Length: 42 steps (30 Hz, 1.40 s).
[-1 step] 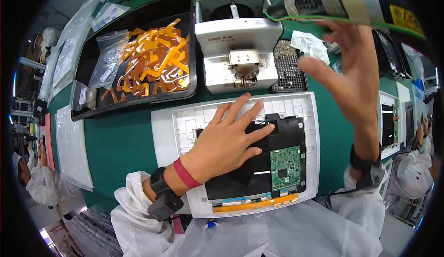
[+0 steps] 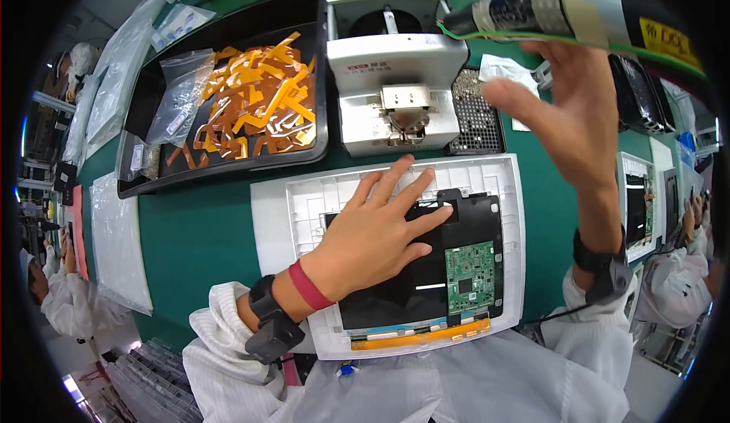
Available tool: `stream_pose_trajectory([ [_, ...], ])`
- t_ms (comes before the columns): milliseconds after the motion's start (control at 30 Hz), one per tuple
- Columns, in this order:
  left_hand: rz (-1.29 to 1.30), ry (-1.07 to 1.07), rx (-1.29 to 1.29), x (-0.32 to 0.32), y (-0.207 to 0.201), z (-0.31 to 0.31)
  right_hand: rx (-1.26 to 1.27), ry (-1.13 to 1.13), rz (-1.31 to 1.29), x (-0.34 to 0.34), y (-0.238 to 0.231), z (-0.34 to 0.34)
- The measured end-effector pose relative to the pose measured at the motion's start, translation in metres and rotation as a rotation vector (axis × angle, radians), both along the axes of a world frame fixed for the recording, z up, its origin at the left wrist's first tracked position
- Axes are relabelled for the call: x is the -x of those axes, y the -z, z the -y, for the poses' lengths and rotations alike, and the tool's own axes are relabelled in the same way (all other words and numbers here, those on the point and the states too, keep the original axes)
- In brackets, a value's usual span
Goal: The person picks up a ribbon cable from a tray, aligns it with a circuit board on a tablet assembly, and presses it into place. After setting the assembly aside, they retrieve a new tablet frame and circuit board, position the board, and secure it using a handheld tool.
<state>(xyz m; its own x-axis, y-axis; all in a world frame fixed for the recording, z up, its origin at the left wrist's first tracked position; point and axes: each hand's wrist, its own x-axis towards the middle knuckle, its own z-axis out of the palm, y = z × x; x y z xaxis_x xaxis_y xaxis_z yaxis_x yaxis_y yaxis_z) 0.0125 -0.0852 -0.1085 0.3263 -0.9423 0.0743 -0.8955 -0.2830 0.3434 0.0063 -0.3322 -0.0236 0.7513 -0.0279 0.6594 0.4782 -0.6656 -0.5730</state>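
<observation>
A white plastic frame (image 2: 513, 229) lies in front of me, holding a black panel (image 2: 395, 297) with a green circuit board (image 2: 470, 278) on its right part. My left hand (image 2: 372, 233) rests flat over the panel's upper left, fingers spread, holding nothing. My right hand (image 2: 574, 111) is raised at the upper right, thumb stretched out and apart from the fingers. Those fingers pass behind a hanging dark, taped tool (image 2: 509, 12) that looks like an electric screwdriver, with a green wire along it. The tool hides part of them; no grip on it shows.
A white screw feeder (image 2: 395, 65) stands behind the frame, beside a perforated tray of small parts (image 2: 479, 122). Left of it, a black tray (image 2: 323, 111) holds orange flex cables (image 2: 266, 103) and plastic bags. A white tissue (image 2: 506, 73) lies behind my right hand. Other people work at both sides.
My right hand has risen slightly, its fingers now farther behind the hanging tool. My left hand stays on the panel. The whole view has shifted a little.
</observation>
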Motion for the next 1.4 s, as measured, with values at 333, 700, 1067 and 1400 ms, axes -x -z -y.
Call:
stream_pose_trajectory([
  [333, -0.037, -0.013, 0.075, 0.001, 0.010, -0.004, -0.292, -0.426, 0.224, -0.061, -0.019, -0.001],
  [700, -0.067, -0.013, 0.041, 0.000, 0.000, 0.000, -0.507, -0.496, 0.102, 0.007, -0.075, 0.031],
  [1067, -0.053, 0.025, 0.020, -0.002, -0.001, 0.000, -0.946, -0.492, 0.139, 0.041, -0.041, 0.028],
  [1400, -0.117, -0.170, 0.229, 0.020, -0.052, -0.051, -0.343, -0.148, -0.153, 0.068, 0.006, 0.081],
])
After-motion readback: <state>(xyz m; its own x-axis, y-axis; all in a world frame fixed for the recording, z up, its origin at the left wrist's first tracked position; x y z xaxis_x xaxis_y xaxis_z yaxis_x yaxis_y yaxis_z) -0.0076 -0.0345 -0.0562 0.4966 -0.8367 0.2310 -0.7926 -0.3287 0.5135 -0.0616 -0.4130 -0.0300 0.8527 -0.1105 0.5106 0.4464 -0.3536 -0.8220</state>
